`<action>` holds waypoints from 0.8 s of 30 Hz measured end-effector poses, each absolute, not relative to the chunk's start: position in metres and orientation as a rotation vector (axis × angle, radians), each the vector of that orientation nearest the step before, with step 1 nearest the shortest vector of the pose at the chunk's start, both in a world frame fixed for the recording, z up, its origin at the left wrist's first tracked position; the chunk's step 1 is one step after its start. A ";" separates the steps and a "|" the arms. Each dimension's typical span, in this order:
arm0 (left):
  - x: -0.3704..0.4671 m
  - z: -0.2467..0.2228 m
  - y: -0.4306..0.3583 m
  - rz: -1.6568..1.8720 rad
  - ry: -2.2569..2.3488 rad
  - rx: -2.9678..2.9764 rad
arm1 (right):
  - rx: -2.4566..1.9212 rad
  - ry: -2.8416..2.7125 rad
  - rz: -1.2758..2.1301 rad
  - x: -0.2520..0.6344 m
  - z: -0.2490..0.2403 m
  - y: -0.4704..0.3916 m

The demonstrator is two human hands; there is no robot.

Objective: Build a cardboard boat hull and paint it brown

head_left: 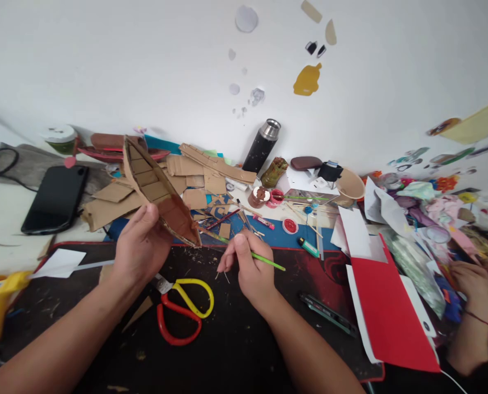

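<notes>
My left hand [143, 241] is closed around the side of a small cardboard boat [151, 180], which it holds tilted above the table. Part of the boat's inside, toward the near tip, is coated reddish brown; the far part shows bare cardboard. Between the thumb and fingers of my right hand [254, 262] is a paintbrush with a green handle [268, 261]. Its bristle end points left, at the near tip of the boat; I cannot tell whether it touches. Scissors [182, 312] with one yellow and one red handle lie below my hands.
Behind are cardboard scraps [112, 208], a brown paint jar [259, 197], a red paint pot [290, 225] and a black thermos [262, 145]. A phone [55, 200] and yellow glue gun [1, 306] are left. A cutter [328, 313], red folder [391, 312] and another person's hand [471, 284] are right.
</notes>
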State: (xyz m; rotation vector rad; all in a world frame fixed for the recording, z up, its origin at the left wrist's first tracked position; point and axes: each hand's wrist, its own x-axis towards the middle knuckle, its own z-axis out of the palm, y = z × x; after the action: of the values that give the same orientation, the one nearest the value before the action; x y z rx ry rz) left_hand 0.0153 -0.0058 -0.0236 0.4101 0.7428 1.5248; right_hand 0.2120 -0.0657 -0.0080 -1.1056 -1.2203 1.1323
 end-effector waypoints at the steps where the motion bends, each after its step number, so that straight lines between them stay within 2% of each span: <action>1: 0.015 -0.023 -0.005 1.552 0.748 0.419 | -1.102 -1.189 1.131 0.213 -0.008 -0.066; 13: 0.012 0.014 -0.007 1.664 0.750 0.496 | -1.130 -0.903 1.243 0.217 -0.019 -0.054; 24: 0.036 0.019 -0.026 1.590 0.772 0.624 | -0.999 -0.871 1.443 0.201 -0.025 -0.049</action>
State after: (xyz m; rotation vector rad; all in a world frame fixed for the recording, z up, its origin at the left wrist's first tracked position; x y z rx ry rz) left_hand 0.0361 -0.0258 0.0189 0.6242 0.7718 1.5899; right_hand 0.2006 -0.0490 -0.0246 -0.9992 -0.8705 1.4432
